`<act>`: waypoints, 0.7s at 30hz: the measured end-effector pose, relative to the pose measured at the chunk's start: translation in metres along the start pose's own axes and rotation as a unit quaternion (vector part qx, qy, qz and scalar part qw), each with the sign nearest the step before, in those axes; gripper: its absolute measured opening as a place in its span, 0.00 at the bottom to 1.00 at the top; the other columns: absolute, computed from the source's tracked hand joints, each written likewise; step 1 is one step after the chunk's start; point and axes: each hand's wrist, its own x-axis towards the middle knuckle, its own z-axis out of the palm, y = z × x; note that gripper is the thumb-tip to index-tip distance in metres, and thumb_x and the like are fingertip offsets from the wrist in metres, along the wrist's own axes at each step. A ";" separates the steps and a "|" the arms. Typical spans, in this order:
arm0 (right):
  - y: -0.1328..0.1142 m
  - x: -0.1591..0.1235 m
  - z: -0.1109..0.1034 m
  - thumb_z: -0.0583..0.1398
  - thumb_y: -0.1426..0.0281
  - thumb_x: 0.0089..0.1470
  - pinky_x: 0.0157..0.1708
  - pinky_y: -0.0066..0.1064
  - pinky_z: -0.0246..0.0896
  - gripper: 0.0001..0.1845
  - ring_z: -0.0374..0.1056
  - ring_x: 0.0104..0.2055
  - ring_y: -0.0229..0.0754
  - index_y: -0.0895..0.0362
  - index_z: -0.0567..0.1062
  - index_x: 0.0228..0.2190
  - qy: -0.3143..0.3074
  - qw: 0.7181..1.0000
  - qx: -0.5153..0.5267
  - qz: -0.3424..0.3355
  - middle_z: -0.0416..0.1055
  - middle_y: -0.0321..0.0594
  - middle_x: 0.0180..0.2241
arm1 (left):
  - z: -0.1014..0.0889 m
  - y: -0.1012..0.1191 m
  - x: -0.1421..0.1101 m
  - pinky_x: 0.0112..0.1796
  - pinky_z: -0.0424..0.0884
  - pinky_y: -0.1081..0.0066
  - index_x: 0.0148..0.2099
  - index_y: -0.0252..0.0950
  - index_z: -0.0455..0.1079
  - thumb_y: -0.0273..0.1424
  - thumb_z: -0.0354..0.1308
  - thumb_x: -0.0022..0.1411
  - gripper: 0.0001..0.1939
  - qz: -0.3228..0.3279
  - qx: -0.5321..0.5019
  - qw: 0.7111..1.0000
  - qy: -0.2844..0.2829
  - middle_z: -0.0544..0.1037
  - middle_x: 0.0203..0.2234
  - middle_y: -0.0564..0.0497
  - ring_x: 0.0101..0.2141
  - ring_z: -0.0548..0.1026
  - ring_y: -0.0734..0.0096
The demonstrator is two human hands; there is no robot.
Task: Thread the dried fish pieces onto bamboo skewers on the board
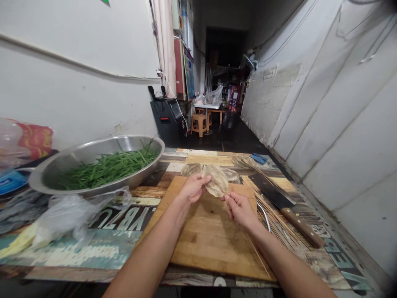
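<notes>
My left hand (194, 187) pinches a flat, thin, tan piece (216, 181), like a dried slice, by its left edge above the wooden cutting board (214, 236). At its lower right edge, my right hand (238, 208) closes its fingertips round a thin wooden skewer (259, 257). The skewer runs back under my right wrist toward the board's near corner. Whether its tip is in the piece cannot be seen clearly. Similar flat pieces (190, 169) lie just beyond the board. More skewers (274, 219) are spread to the right of it.
A cleaver (271, 192) with a wooden handle lies on the right. On the left stands a wide metal basin (159, 149) of cut green stalks (108, 165), with a plastic bag (66, 215) before it. A blue object (258, 158) is at the table's far edge.
</notes>
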 end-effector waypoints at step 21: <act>0.004 -0.004 0.008 0.52 0.65 0.52 0.16 0.24 0.46 0.12 0.52 0.13 0.33 0.58 0.71 0.28 -0.016 0.998 -0.046 -0.036 0.58 0.28 0.10 | 0.006 -0.008 0.002 0.26 0.67 0.74 0.29 0.30 0.71 0.24 0.65 0.38 0.11 0.066 0.117 0.991 0.005 0.76 0.22 0.49 0.22 0.73 0.72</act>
